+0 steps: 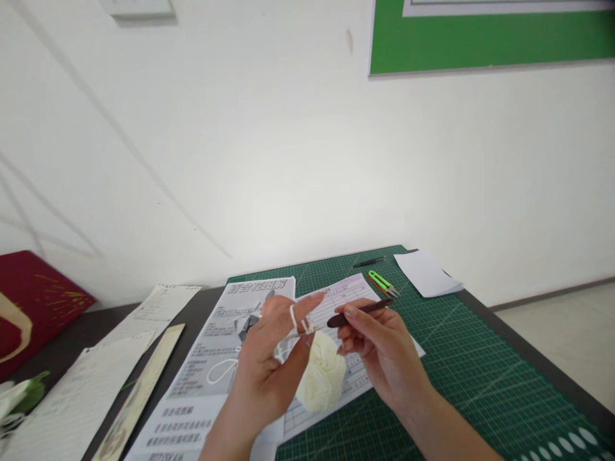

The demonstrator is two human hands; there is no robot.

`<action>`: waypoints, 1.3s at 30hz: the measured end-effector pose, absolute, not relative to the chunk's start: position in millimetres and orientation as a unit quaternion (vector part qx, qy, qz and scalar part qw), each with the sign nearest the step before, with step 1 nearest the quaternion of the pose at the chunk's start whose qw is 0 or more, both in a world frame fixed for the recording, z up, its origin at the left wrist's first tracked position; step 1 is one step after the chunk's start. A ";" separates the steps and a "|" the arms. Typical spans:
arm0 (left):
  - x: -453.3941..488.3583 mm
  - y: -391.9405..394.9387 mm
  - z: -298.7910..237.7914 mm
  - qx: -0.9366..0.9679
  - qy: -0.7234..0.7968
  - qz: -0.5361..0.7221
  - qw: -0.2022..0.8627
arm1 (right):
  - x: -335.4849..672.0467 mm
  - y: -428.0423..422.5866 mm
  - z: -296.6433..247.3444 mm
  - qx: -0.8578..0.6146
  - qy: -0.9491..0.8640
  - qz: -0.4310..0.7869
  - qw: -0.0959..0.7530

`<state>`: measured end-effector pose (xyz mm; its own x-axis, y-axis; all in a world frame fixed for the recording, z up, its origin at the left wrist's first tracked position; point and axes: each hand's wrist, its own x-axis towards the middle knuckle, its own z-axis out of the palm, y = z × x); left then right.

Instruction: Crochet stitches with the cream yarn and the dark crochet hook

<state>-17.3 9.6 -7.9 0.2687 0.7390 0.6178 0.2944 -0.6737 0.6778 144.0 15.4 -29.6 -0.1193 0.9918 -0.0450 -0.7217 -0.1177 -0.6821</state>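
My left hand (pixel 269 358) has a strand of white yarn (pixel 293 315) looped round its raised index finger. Its thumb and another finger pinch the yarn close to the tip of a crochet hook. The hook's dark brown handle (pixel 358 313) lies in my right hand (pixel 384 342), gripped between thumb and fingers, its thin shaft pointing left toward the yarn. Whatever stitches sit at the hook tip are too small to make out. Below and between my hands rests a cream yarn ball (pixel 323 376). A loose loop of yarn (pixel 221 370) lies left of my left wrist.
Under the ball is a lined sheet (pixel 358 288) on a green cutting mat (pixel 451 358). Beside it lie a printed pattern sheet (pixel 192 384), a ruler (pixel 144 390) and handwritten pages (pixel 106 378). Green thread snips (pixel 380 282), tweezers (pixel 369 262) and white paper (pixel 427 272) are farther back.
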 end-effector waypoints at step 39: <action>-14.7 6.6 -3.2 0.772 0.388 0.461 0.203 | 145.6 13.1 -29.5 -0.259 -0.289 0.674 0.629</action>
